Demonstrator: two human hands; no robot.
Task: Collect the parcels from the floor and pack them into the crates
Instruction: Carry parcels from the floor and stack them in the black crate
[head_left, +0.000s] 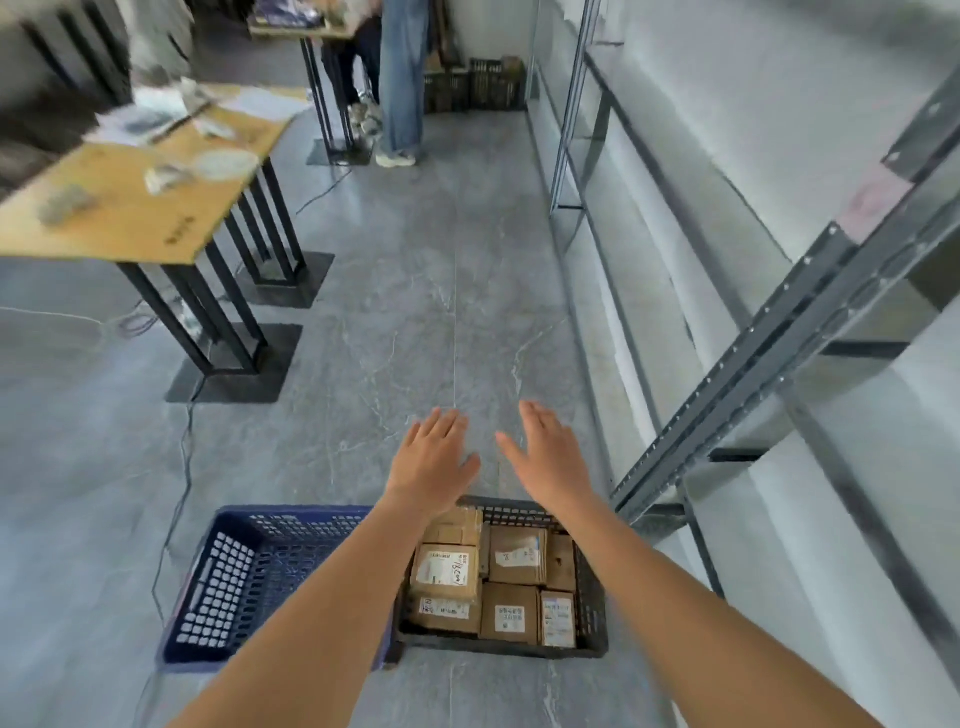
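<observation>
While both arms reached forward over the crates, the scene stood so:

Landmark: the black crate (592, 587) sat on the grey floor (415, 312), low in the view.
Parcels: brown cardboard parcels (511, 613) with white labels lay packed flat inside the black crate, side by side and partly stacked.
Blue crate: the blue crate (228, 587) stood just left of the black crate, touching or nearly touching it — its inside was mostly hidden by the left forearm.
Left hand: the left hand (431, 457) hovered above the floor just beyond the black crate's far rim, palm down, fingers straight and close together, holding nothing.
Right hand: the right hand (545, 457) hovered beside it, also beyond the far rim, fingers straight, thumb spread out — holding nothing.
Shelving: a grey metal rack (779, 322) ran along the right of the black crate.
Tables: wooden tables (130, 208) on black legs stood well beyond it to the left.
Person: someone's legs in jeans (400, 78) stood far beyond it.
</observation>
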